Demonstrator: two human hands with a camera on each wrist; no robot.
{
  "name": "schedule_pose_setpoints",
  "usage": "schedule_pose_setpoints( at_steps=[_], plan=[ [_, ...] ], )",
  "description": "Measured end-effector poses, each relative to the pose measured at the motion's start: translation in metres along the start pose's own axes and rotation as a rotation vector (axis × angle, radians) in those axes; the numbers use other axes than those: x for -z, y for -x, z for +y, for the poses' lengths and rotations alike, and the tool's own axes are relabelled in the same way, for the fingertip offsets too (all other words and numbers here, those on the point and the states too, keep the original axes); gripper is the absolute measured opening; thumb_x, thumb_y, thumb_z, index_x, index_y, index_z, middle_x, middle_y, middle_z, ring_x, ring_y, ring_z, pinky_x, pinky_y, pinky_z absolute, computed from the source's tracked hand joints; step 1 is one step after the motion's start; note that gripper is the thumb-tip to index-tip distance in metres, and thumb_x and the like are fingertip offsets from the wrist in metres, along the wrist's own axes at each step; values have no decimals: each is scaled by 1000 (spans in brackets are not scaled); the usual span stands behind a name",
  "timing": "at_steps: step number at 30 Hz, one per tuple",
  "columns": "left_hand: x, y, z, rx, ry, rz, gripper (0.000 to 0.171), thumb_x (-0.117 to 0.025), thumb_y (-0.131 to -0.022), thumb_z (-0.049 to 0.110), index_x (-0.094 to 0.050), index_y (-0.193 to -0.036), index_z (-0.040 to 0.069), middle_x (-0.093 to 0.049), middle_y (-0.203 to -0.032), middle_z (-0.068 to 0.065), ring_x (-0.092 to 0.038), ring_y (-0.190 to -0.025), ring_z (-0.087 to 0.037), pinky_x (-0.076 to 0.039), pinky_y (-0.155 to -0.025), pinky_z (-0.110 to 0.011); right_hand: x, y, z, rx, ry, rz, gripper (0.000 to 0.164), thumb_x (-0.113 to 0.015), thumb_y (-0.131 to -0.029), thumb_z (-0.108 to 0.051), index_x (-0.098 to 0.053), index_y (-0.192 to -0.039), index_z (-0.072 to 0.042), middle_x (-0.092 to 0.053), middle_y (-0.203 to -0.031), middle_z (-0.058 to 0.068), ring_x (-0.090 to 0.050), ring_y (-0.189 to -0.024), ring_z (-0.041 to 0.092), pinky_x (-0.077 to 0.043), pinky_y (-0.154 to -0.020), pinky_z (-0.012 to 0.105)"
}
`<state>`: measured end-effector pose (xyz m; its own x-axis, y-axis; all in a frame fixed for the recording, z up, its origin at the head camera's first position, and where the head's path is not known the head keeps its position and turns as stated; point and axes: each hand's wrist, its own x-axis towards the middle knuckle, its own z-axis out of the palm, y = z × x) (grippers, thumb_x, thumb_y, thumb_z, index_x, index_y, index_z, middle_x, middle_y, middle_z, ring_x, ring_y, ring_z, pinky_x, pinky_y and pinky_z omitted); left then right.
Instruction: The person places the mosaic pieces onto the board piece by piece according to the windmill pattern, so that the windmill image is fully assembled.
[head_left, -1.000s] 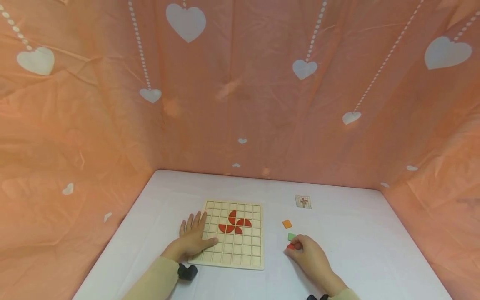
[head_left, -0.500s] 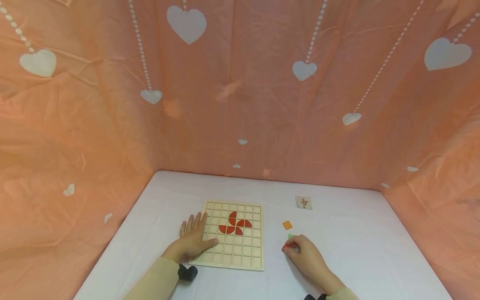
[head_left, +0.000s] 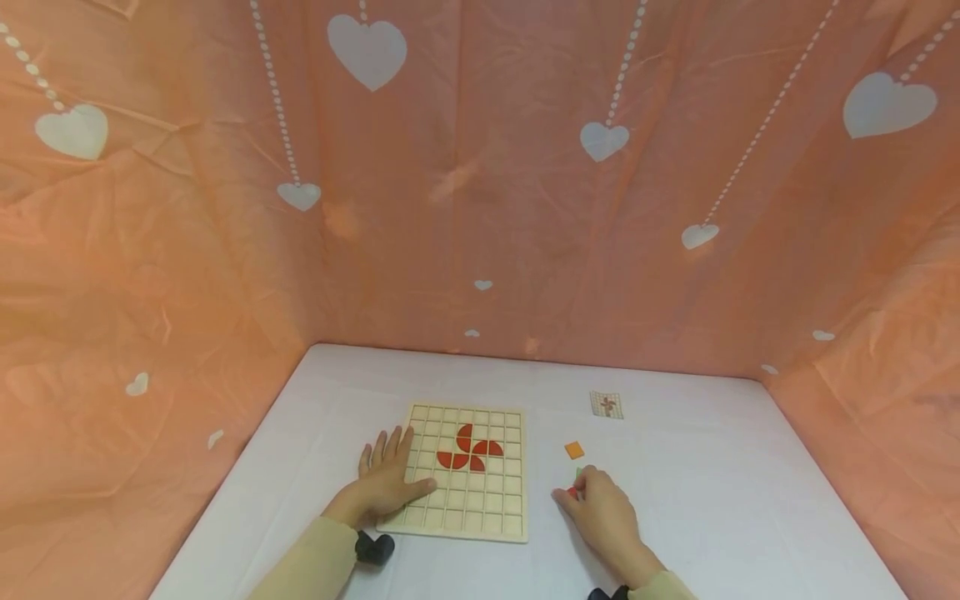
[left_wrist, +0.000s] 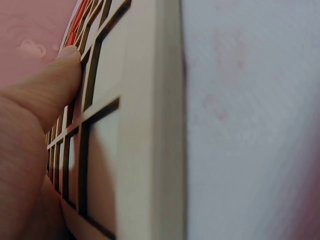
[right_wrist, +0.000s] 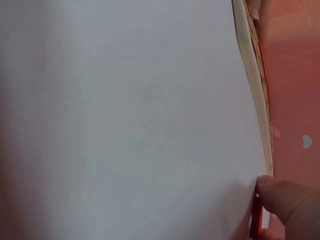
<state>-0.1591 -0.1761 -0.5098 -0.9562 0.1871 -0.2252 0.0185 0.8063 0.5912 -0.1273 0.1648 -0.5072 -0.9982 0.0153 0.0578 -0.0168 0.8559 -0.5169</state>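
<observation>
A pale wooden grid board point(head_left: 483, 504) lies on the table in the head view, with several red pieces point(head_left: 465, 437) set in its squares as a pinwheel. My left hand point(head_left: 381, 485) rests on the board's left side, fingers spread and straight. In the left wrist view its thumb point(left_wrist: 55, 82) lies across the grid. To the right of the board, my right hand point(head_left: 606, 515) pinches a small red piece point(head_left: 573, 492) low by the table. The right wrist view shows that red piece point(right_wrist: 256, 217) on edge by the thumb, partly hidden.
A green piece point(head_left: 579, 472) lies just beyond the right hand, mostly covered by it. Farther back are an orange square piece point(head_left: 574, 450) and a small card point(head_left: 607, 405) printed with a pinwheel on a grid. Curtains point(head_left: 480, 208) with hearts surround the white table.
My right hand has shifted slightly left towards the board with the red piece, covering more of the green one. The left hand has stayed in place on the board.
</observation>
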Motion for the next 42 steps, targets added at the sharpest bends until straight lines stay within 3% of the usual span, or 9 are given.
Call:
schedule_pose_setpoints(
  at_steps=[6,12,27,34,42],
  plan=[
    [-1,-1,0,3,7,-4,105,-66,-86,52,-5,-155,2,4,-159,-23,15,-143,-41,17,-109,-56,-4,-4,0,7,-48,-27,24,-77,-83,-26,-60,-88,-10,-53,-78,-2,-50,-68,12,-44,-60,31],
    [-2,-3,-2,13,6,-12,105,-66,-86,53,-2,-155,4,7,-159,-21,17,-143,-40,17,-109,-55,-2,-1,4,-10,-75,-32,26,-78,-82,-26,-58,-87,-9,-52,-81,0,-50,-70,14,-44,-62,32],
    [-2,-2,-3,-9,7,0,105,-66,-86,53,-4,-155,3,4,-159,-23,14,-143,-41,16,-109,-56,-1,1,3,115,-85,-97,15,-73,-86,-16,-59,-90,-18,-53,-81,-5,-49,-71,9,-42,-60,28],
    [-1,0,-2,-2,3,-2,104,-65,-87,51,-3,-154,2,5,-159,-23,14,-143,-42,17,-109,-55,-6,-4,-4,133,-127,-141,15,-72,-87,-14,-59,-94,-15,-56,-80,-7,-49,-70,10,-42,-60,26],
    [-2,-2,-2,4,5,5,104,-66,-87,51,-4,-155,3,4,-160,-22,14,-143,-41,16,-110,-55,-7,-27,-32,251,-187,-254,6,-63,-95,-22,-57,-94,-21,-56,-81,-9,-50,-70,9,-43,-58,25]
  ],
)
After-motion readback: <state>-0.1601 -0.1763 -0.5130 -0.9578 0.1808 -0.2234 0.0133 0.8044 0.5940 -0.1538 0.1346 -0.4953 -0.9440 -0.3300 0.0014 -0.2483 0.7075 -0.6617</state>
